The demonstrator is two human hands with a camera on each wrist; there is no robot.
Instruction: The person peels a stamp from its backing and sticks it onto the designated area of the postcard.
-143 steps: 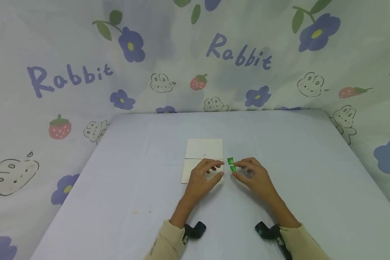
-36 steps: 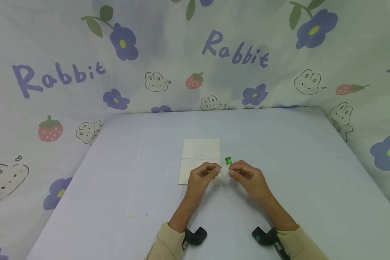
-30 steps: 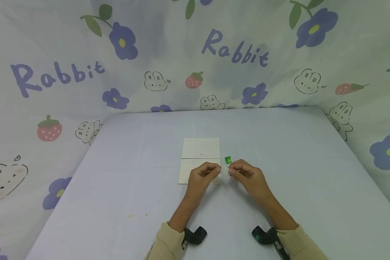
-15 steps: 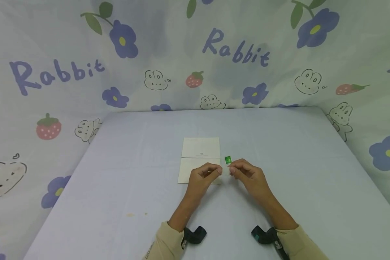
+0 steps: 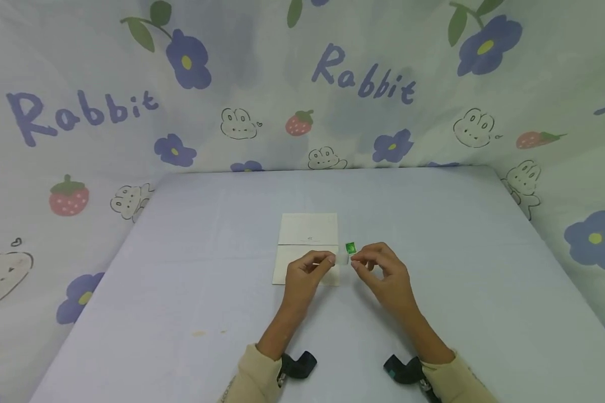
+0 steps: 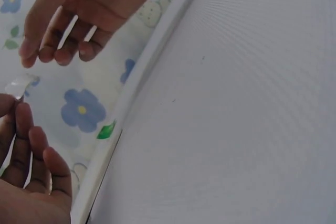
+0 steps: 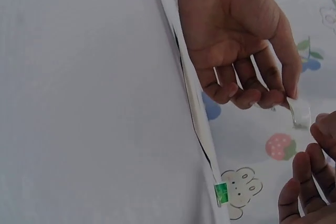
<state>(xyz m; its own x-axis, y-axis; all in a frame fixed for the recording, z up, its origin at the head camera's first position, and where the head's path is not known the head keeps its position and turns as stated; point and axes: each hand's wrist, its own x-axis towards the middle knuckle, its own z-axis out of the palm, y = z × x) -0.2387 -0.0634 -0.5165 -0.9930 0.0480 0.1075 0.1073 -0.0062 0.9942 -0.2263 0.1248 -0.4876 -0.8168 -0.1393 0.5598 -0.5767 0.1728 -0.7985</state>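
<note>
My left hand (image 5: 302, 280) pinches a small, thin whitish translucent piece (image 5: 341, 258) between thumb and fingertips, above the right edge of a cream folded card. The piece (image 7: 300, 114) looks slightly curved in the right wrist view. To its right, my right hand (image 5: 387, 280) has thumb and forefinger a little apart, close to the piece; in the left wrist view its fingertips stand clear of the piece (image 6: 20, 85). A small shiny green square (image 5: 350, 248) lies on the table just beyond the right fingertips. What the piece is cannot be made out.
The cream card (image 5: 308, 229) lies flat, with a crease across its middle and tiny print on its far half. A white cloth covers the table (image 5: 206, 235), with small yellowish marks near the front left. A rabbit-print curtain (image 5: 272, 84) hangs behind.
Earlier, two green squares lay near the right hand; now one shows. Both hands then held the whitish piece; since then the right fingers have parted from it, and the left hand keeps it.
</note>
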